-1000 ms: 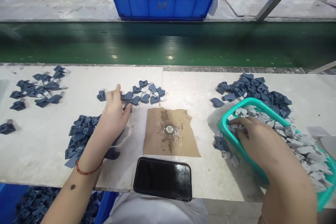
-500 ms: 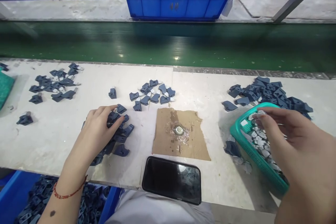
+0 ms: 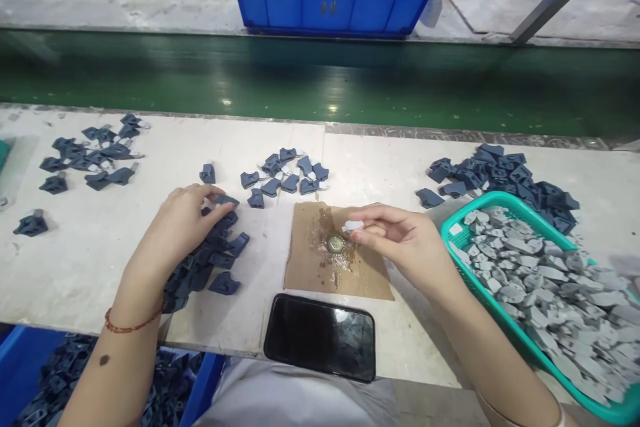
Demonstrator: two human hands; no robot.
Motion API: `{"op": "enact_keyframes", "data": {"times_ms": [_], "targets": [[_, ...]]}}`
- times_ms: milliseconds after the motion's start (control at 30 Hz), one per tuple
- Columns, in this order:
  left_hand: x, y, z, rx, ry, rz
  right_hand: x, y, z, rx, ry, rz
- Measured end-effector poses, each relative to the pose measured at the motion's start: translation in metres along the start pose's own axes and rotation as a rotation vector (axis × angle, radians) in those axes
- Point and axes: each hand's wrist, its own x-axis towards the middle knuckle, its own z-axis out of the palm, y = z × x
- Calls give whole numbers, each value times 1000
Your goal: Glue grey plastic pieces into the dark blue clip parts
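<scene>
My right hand [image 3: 395, 233] is over the brown cardboard square [image 3: 305, 267], pinching a small whitish plastic piece [image 3: 353, 226] between thumb and fingertips. Just below that piece, a small round shiny metal thing [image 3: 335, 244] sits on the cardboard amid a wet stain. On the left, my left hand [image 3: 187, 220] rests at a heap of dark blue plastic parts [image 3: 205, 267]. Its thumb and forefinger close on one dark blue plastic part [image 3: 226, 200] at the heap's top edge. The palm hides some of the heap.
A green basket [image 3: 453, 213] full of whitish pieces stands at right, before a pile of blue parts [image 3: 500, 173]. Blue parts with white ends [image 3: 290, 173] lie mid-table. A phone [image 3: 320, 337] lies near the front edge. Behind are a green belt [image 3: 280, 80] and a blue crate [image 3: 335, 7].
My right hand has moved left from the green basket to above the cardboard, carrying a whitish piece. My left hand stays at the blue heap, its thumb and forefinger closing on a part.
</scene>
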Motion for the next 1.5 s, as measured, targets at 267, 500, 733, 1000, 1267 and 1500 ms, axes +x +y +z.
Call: {"op": "enact_keyframes", "data": {"times_ms": [267,500,733,1000,1267,1500], "targets": [[-43,34,2,-1009,-35,-195,0,11,-1,-62,-85,-99],[-67,63,44,-1454,-465,-209,-2,10,-3,-404,-155,-275],[-75,74,65,-1413,-473,-241,-2,13,-5,-579,-226,-411],[-84,80,72,-1339,-330,-69,-2,12,-5,-584,-235,-418],[-88,78,93,-1190,-203,61,-4,11,-8,-513,-152,-342],[-88,80,90,-1153,-190,7,-3,8,-8,-509,-153,-271]]}}
